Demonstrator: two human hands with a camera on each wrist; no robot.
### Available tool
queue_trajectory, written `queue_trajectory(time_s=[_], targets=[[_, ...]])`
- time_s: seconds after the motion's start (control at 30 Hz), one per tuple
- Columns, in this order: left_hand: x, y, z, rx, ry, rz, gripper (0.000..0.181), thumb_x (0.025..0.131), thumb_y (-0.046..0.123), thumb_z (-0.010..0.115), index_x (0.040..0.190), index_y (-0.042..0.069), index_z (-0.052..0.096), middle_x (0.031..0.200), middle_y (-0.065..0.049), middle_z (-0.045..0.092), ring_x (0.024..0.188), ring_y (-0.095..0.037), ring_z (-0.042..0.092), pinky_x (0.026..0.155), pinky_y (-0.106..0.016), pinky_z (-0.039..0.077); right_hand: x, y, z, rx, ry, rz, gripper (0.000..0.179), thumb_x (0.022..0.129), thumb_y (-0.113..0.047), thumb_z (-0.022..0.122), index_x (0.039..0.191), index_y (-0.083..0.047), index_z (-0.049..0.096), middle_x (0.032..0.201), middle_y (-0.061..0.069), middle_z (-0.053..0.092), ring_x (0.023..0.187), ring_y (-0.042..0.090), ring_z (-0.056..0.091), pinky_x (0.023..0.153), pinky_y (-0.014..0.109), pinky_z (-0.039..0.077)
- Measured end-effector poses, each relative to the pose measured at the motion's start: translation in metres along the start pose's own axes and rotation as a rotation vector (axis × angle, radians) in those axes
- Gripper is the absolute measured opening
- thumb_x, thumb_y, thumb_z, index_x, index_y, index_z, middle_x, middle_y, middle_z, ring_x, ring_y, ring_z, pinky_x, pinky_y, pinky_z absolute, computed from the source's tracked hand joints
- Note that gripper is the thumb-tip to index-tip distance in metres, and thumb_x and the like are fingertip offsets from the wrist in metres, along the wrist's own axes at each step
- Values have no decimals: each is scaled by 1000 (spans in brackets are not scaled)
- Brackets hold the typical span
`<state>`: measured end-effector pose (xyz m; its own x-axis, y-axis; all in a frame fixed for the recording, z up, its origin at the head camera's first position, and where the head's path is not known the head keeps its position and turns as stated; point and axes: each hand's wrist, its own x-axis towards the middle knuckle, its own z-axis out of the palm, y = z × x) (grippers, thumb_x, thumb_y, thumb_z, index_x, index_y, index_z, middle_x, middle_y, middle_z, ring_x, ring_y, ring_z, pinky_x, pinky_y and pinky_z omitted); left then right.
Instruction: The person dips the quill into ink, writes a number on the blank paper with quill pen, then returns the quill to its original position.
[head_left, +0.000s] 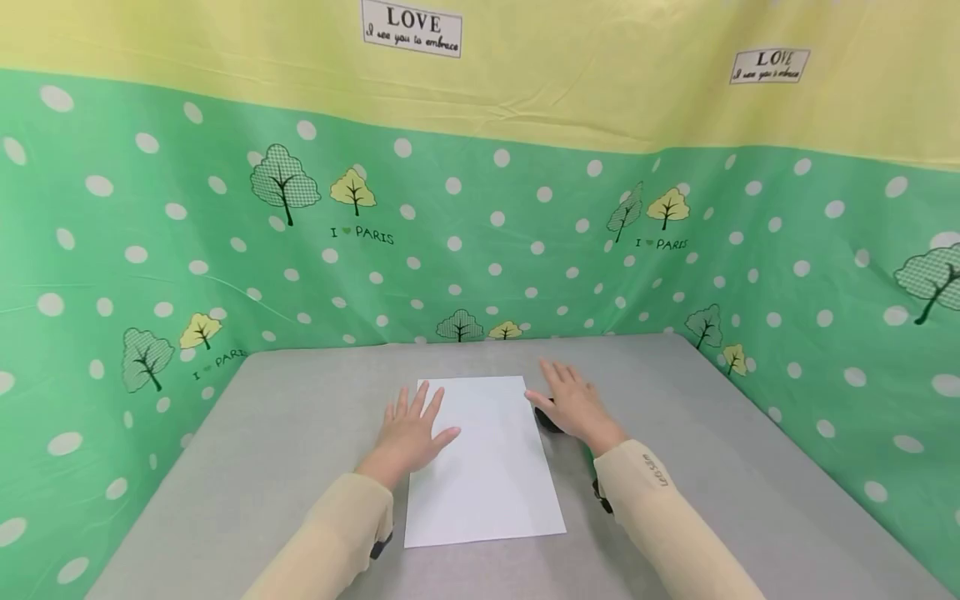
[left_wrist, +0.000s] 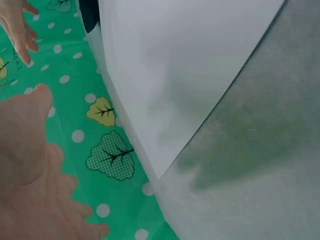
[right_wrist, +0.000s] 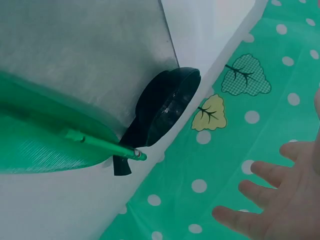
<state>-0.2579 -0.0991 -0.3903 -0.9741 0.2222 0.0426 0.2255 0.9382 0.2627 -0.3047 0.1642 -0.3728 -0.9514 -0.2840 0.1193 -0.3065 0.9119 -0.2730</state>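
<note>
My left hand (head_left: 408, 437) is held over the left edge of a white sheet of paper (head_left: 491, 467), its fingers spread and nothing in it. On the other side, my right hand (head_left: 573, 402) has its fingers extended above the sheet's far right corner. Partly hidden beneath that hand is a black rounded object (right_wrist: 167, 105) with a short stem, beside the paper. Next to it, in the right wrist view, a slim green pen-like rod (right_wrist: 105, 144) crosses in front of a translucent green ribbed object (right_wrist: 50, 130). Most of the green things are covered by my right forearm in the head view.
A grey tabletop (head_left: 300, 417) carries the paper. Green and yellow printed cloth (head_left: 450, 217) with dots and trees hangs behind the table and along both sides. Dark wrist devices (head_left: 381, 546) show under the cream sleeves.
</note>
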Motion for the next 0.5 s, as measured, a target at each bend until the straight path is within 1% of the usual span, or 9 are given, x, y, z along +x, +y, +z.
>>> queue_trajectory(time_s=[0.1, 0.3, 0.5], targets=[[-1, -1, 1, -9, -15, 5, 70, 94, 51, 41, 147, 9, 21, 151, -17, 9, 135, -44, -1, 106, -57, 5, -1, 4, 0, 8, 10, -5, 72, 95, -52, 38, 147, -7, 17, 146, 23, 23, 133, 42, 17, 100, 63, 19], [-5, -5, 3, -9, -15, 16, 70, 93, 50, 43, 146, 9, 23, 151, -18, 11, 135, -44, 0, 106, -57, 6, -3, 15, 0, 22, 34, -12, 72, 95, -50, 40, 147, -5, 19, 143, 25, 27, 131, 42, 23, 100, 58, 25], [-8, -11, 7, -31, -20, 32, 69, 93, 46, 46, 145, 7, 25, 150, -19, 13, 134, -45, 2, 105, -58, 8, -8, 24, -2, 48, 13, 20, 72, 96, -50, 39, 147, -6, 15, 143, 26, 26, 130, 42, 23, 100, 58, 26]])
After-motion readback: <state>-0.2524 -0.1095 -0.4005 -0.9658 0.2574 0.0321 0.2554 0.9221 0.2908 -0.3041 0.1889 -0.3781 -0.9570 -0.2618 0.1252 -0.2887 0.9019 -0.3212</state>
